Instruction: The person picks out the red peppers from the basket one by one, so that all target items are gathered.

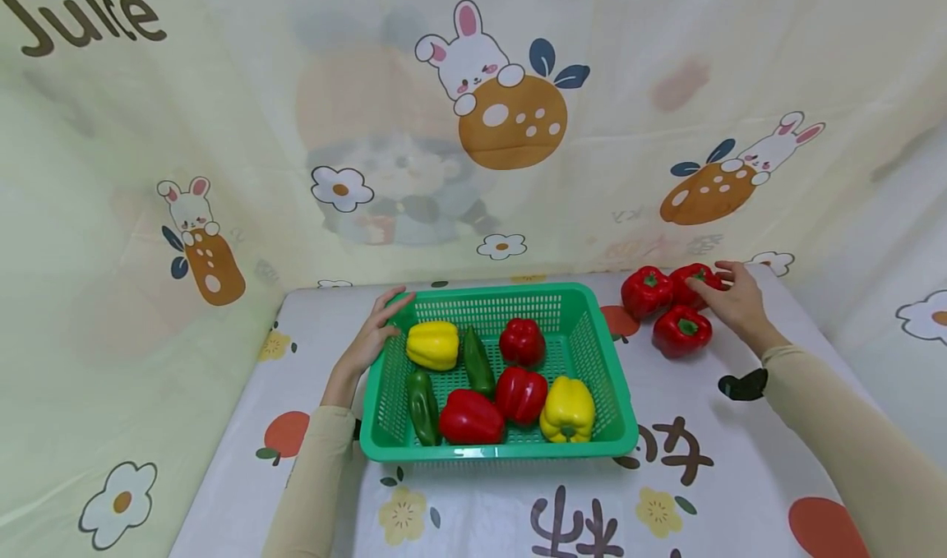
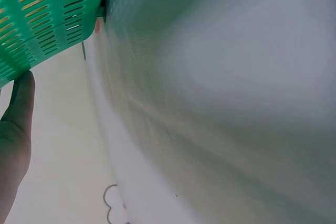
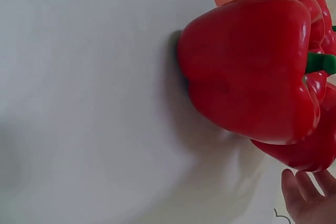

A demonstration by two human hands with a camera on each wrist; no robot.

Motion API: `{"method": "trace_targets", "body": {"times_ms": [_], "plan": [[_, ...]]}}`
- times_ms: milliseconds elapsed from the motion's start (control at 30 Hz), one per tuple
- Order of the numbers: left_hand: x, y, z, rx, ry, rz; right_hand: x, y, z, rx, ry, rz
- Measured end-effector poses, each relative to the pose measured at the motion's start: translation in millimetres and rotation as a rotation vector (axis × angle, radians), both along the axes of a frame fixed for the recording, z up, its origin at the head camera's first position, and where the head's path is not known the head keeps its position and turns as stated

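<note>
A green plastic basket (image 1: 499, 453) holds yellow, red and long green peppers. My left hand (image 1: 372, 334) holds its back left corner, fingers reaching round the corner and over the rim; in the left wrist view one digit (image 2: 22, 95) presses the slotted wall. At the back right, three red bell peppers sit in a cluster: a left one (image 1: 646, 292), a front one (image 1: 681, 332) and a rear one (image 1: 688, 288). My right hand (image 1: 736, 299) reaches over the rear pepper, thumb across it and fingers spread at its right side. In the right wrist view its fingertips (image 3: 302, 179) are right by a pepper's edge.
In the basket lie a yellow pepper (image 1: 432, 345) at back left, another yellow pepper (image 1: 567, 410) at front right, two long green peppers (image 1: 422, 407) and several red ones (image 1: 472, 418). A printed curtain (image 1: 629, 40) hangs close behind the cloth-covered table (image 1: 325, 311).
</note>
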State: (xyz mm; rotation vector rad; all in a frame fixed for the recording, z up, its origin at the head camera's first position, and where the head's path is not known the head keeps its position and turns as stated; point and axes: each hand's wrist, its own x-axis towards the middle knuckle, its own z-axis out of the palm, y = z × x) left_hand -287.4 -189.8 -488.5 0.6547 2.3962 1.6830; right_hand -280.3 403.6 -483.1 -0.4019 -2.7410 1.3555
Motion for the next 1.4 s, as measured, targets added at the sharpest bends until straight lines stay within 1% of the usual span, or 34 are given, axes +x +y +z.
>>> {"method": "trace_targets", "body": {"times_ms": [67, 167, 333, 533, 600, 800, 867, 967, 1100, 1300, 1400], "plan": [[-3.5, -1, -6.3, 0.003, 0.006, 0.006, 1.2, 1, 0.5, -0.001, -0.007, -0.012], [-4.7, 0, -9.3, 0.007, 0.021, 0.013, 2.2, 3, 0.1, 0.001, -0.016, -0.031], [-4.5, 1, -9.0, 0.010, 0.042, 0.022, 3.1, 5, 0.9, 0.020, -0.013, -0.050], [-4.0, 2, -7.7, -0.001, 0.024, 0.022, 7.3, 5, 6.1, 0.039, -0.006, -0.040], [-2.4, 2, -5.0, 0.004, 0.009, 0.016, 9.4, 4, 8.8, 0.046, -0.005, -0.026], [12.5, 7, 19.6, 0.001, -0.004, -0.009, 14.4, 0, 18.5, 0.093, 0.008, 0.029], [15.6, 7, 24.1, 0.001, 0.000, -0.012, 15.5, -1, 22.1, 0.121, 0.017, 0.054], [17.6, 7, 26.0, 0.012, -0.006, -0.011, 17.3, -3, 28.2, 0.165, 0.037, 0.097], [17.6, 7, 25.2, 0.016, -0.009, -0.003, 20.7, -11, 38.1, 0.200, 0.060, 0.140], [16.7, 7, 24.7, 0.009, 0.000, -0.003, 27.9, -35, 54.4, 0.228, 0.082, 0.193], [16.6, 7, 24.9, 0.013, -0.001, -0.008, 31.3, -49, 62.1, 0.236, 0.112, 0.233]]}}
